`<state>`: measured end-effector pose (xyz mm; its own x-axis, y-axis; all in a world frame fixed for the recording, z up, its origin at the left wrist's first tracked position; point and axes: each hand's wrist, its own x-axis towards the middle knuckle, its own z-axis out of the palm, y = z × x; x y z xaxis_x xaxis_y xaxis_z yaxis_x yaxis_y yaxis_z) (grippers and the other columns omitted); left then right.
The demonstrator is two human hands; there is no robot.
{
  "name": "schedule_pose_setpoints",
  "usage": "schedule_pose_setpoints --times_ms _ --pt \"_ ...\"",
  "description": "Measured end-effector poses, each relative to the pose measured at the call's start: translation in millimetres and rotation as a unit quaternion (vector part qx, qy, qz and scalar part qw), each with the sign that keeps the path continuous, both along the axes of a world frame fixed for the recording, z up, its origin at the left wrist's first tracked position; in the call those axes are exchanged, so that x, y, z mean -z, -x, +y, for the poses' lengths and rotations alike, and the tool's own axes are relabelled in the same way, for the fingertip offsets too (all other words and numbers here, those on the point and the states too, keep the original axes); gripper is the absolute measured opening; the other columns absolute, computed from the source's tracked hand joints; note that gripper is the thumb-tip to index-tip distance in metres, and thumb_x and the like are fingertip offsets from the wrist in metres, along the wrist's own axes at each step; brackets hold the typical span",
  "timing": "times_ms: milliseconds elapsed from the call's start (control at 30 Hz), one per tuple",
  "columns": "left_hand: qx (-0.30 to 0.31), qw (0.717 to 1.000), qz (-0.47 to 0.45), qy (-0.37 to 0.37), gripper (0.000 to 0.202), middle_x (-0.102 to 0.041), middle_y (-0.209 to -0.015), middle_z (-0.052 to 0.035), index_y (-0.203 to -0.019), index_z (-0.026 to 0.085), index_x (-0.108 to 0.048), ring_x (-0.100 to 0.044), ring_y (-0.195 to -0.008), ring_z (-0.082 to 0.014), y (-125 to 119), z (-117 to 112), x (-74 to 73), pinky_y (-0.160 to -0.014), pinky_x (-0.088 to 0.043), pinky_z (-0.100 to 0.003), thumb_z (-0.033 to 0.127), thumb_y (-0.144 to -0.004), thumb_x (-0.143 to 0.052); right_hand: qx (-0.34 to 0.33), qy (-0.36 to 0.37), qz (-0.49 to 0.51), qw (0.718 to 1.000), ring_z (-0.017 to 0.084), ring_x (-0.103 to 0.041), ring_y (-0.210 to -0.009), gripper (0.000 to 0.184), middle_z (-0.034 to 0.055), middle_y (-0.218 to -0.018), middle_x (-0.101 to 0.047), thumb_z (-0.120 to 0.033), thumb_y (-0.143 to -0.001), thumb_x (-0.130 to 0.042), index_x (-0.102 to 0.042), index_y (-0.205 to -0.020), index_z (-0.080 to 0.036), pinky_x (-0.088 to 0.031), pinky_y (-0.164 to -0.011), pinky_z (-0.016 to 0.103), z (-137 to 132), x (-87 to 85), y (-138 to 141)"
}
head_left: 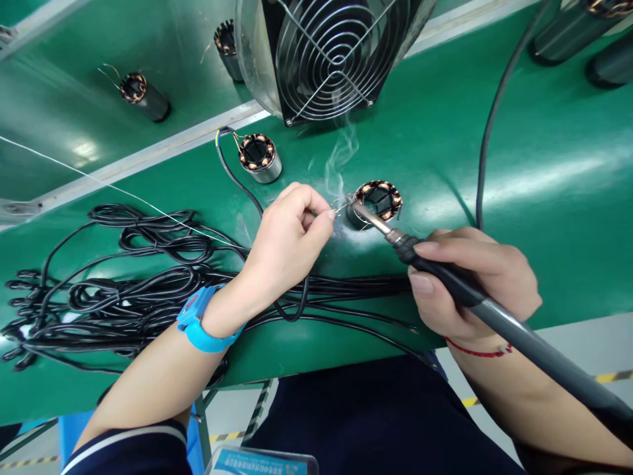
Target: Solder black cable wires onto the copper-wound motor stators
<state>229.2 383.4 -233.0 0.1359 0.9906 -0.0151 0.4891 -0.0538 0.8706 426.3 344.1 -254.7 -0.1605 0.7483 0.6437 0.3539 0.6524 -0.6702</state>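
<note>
My right hand (469,277) grips a dark soldering iron (494,310), its metal tip touching the left edge of a copper-wound stator (380,200) that lies on the green table. My left hand (291,234) is pinched on a thin solder wire (123,191) and holds its end against that same spot. The wire runs off to the upper left. White smoke (341,155) rises from the joint. A blue strap (202,323) is on my left wrist and a red string on my right.
A caged extractor fan (331,53) stands just behind the joint. A second stator (260,157) with a black lead lies left of it, others (143,95) sit farther back. Several black cables (123,284) are coiled at the left. A black cord (494,112) runs up on the right.
</note>
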Motion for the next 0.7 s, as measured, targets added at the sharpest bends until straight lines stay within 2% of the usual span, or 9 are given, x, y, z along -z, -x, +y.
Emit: schedule_pose_setpoints --times_ms 100,233,300,367,433,533,600,700 --pt "0.001 1.000 0.002 0.001 0.018 -0.055 -0.073 0.0012 -0.069 0.020 -0.051 -0.047 -0.058 -0.0086 0.1 -0.6 0.0 -0.055 -0.039 -0.025 0.008 -0.081 -0.056 0.012 -0.017 -0.027 0.999 0.016 -0.053 -0.052 0.037 0.0031 -0.076 -0.066 -0.017 -0.085 -0.063 -0.064 -0.121 -0.025 -0.046 -0.044 0.032 2.6 0.9 -1.0" --pt "0.001 1.000 0.000 0.002 0.019 -0.054 -0.072 0.0016 -0.068 0.020 -0.051 -0.047 -0.058 -0.0087 0.0 0.0 0.3 -0.055 -0.039 -0.025 0.008 -0.082 -0.056 0.041 -0.026 -0.081 0.996 0.017 -0.064 -0.064 0.045 0.0015 -0.084 -0.071 -0.020 -0.085 -0.068 -0.060 -0.128 -0.029 -0.055 -0.056 0.032 3.4 -3.2 -0.6" --pt "0.000 1.000 -0.002 0.000 0.019 -0.054 -0.072 0.0016 -0.068 0.020 -0.051 -0.048 -0.058 -0.0089 -0.3 0.5 0.3 -0.055 -0.039 -0.026 0.008 -0.082 -0.056 0.061 -0.028 -0.110 0.992 0.017 -0.068 -0.069 0.049 0.0003 -0.092 -0.073 -0.024 -0.086 -0.069 -0.056 -0.132 -0.031 -0.058 -0.060 0.031 2.5 -10.6 0.3" --pt "-0.005 1.000 -0.004 0.004 0.019 -0.054 -0.071 0.0017 -0.068 0.020 -0.051 -0.047 -0.057 -0.0089 -0.7 0.8 0.1 -0.054 -0.039 -0.026 0.008 -0.082 -0.057 0.068 0.006 -0.142 0.988 0.018 -0.072 -0.077 0.049 -0.0012 -0.104 -0.074 -0.026 -0.090 -0.065 -0.051 -0.137 -0.035 -0.059 -0.066 0.032 2.3 -21.7 1.7" --pt "-0.009 1.000 -0.006 0.012 0.018 -0.053 -0.070 0.0021 -0.069 0.020 -0.051 -0.046 -0.055 -0.0087 -1.2 0.9 -0.4 -0.053 -0.038 -0.025 0.008 -0.081 -0.057 0.049 0.044 -0.166 0.984 0.019 -0.073 -0.083 0.047 -0.0027 -0.112 -0.073 -0.025 -0.094 -0.059 -0.047 -0.139 -0.037 -0.059 -0.069 0.033 4.8 -33.6 3.7" --pt "-0.011 1.000 -0.010 0.019 0.018 -0.052 -0.068 0.0024 -0.068 0.020 -0.051 -0.045 -0.054 -0.0087 -1.7 1.1 -0.9 -0.051 -0.037 -0.025 0.008 -0.081 -0.057 0.013 0.067 -0.208 0.976 0.020 -0.072 -0.086 0.039 -0.0012 -0.113 -0.073 -0.021 -0.096 -0.052 -0.050 -0.134 -0.031 -0.058 -0.071 0.035 14.1 -43.7 7.8" --pt "-0.013 1.000 -0.012 0.016 0.018 -0.052 -0.069 0.0021 -0.068 0.020 -0.051 -0.046 -0.054 -0.0086 -1.8 1.2 -0.9 -0.051 -0.037 -0.025 0.008 -0.080 -0.057 0.003 0.066 -0.233 0.970 0.022 -0.071 -0.092 0.036 0.0016 -0.115 -0.072 -0.022 -0.095 -0.053 -0.051 -0.131 -0.027 -0.057 -0.076 0.039 21.3 -41.4 11.1" --pt "-0.015 1.000 -0.011 0.008 0.017 -0.053 -0.069 0.0022 -0.069 0.020 -0.052 -0.047 -0.056 -0.0089 -1.7 1.4 -0.8 -0.052 -0.038 -0.025 0.008 -0.080 -0.057 -0.003 0.067 -0.227 0.972 0.026 -0.066 -0.105 0.042 0.0027 -0.121 -0.069 -0.024 -0.093 -0.054 -0.047 -0.134 -0.029 -0.055 -0.083 0.044 28.7 -27.9 16.0"
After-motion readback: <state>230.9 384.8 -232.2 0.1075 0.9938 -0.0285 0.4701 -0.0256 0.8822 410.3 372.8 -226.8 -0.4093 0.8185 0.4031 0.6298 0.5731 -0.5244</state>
